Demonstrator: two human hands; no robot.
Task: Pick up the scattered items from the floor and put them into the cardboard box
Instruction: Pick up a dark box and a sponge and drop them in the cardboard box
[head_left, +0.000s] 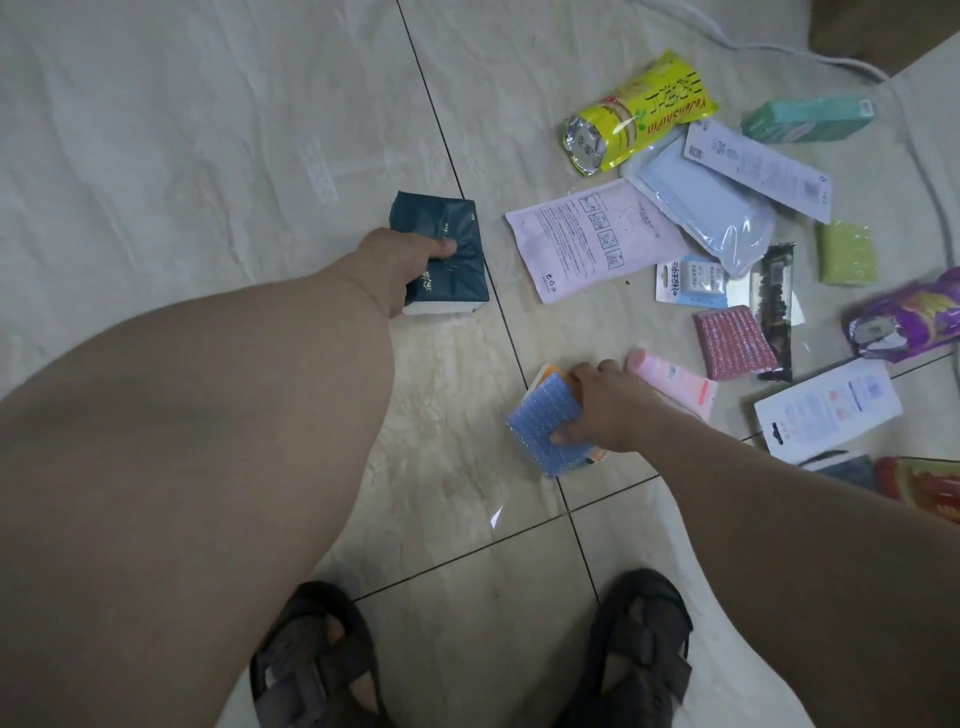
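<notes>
My left hand (400, 265) grips a dark blue tissue pack (452, 249) just above the tiled floor. My right hand (608, 405) holds a blue scrubbing sponge (545, 421) together with an orange-edged item under it. A pink tube (675, 382) lies right beside that hand. Farther out lie a yellow snack bag (644, 111), a pink flat packet (592, 239), a pale blue pouch (711, 208), a pink sponge (732, 340), a green sponge (847, 252) and a purple snack bag (909, 317). No cardboard box is in view.
A teal box (810, 119), white carded packets (758, 166) (826, 408), a dark wrapper (774, 296) and a red packet (924, 486) lie at the right. A white cable (924, 171) curves along the far right. My sandalled feet (467, 660) stand at the bottom.
</notes>
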